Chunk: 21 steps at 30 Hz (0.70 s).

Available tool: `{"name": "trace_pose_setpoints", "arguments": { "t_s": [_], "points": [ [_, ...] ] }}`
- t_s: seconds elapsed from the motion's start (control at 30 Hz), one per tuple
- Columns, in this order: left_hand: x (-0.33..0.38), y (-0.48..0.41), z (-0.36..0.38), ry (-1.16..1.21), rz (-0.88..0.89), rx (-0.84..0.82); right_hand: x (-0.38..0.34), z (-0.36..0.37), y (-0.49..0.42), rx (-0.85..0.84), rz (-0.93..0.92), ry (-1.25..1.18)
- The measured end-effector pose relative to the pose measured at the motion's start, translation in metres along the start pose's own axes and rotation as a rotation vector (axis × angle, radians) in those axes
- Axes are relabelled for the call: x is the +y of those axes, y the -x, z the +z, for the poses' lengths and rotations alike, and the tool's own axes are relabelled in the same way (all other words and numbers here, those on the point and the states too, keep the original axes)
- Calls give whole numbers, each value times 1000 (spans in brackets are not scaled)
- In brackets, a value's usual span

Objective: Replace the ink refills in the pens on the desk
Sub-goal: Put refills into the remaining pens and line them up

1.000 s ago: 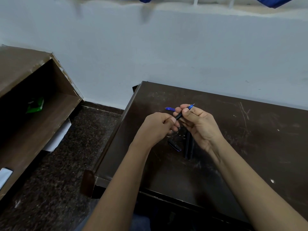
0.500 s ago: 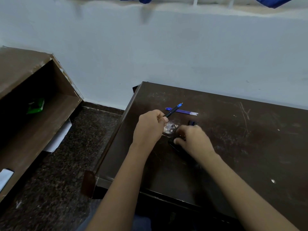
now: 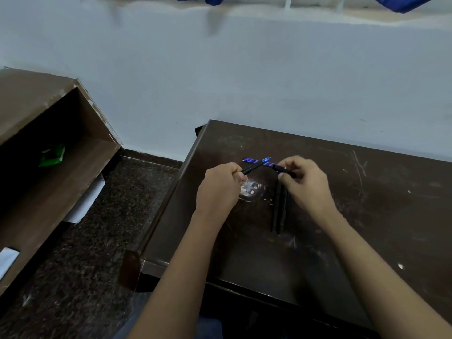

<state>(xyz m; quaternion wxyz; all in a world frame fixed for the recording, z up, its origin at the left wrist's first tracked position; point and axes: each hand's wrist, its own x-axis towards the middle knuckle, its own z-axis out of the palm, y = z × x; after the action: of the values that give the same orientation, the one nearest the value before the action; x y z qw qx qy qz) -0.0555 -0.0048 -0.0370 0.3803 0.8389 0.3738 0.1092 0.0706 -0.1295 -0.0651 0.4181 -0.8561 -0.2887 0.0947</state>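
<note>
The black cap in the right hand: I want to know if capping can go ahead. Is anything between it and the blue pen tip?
Nothing visible. The right hand holds the black cap just right of the blue pen tip, which the left hand holds out; only the refills lie behind, on the desk.

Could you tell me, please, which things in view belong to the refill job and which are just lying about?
Job: pen in left hand; black cap in right hand; blue refills; two black pens on desk.
Lying about: green packet in shelf unit; white paper.
</note>
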Motion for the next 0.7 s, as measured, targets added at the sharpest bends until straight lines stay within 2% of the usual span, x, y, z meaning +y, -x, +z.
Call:
{"name": "trace_pose_setpoints", "arguments": {
  "t_s": [0.3, 0.5, 0.7],
  "points": [
    [0, 1, 2, -40, 1, -59, 1, -13, -4, 49, -91, -76],
    [5, 3, 2, -57, 102, -140, -8, -10, -1, -98, -279, 0],
    [7, 4, 7, -112, 161, -42, -6, -14, 1, -121, -288, 2]
  ]
}}
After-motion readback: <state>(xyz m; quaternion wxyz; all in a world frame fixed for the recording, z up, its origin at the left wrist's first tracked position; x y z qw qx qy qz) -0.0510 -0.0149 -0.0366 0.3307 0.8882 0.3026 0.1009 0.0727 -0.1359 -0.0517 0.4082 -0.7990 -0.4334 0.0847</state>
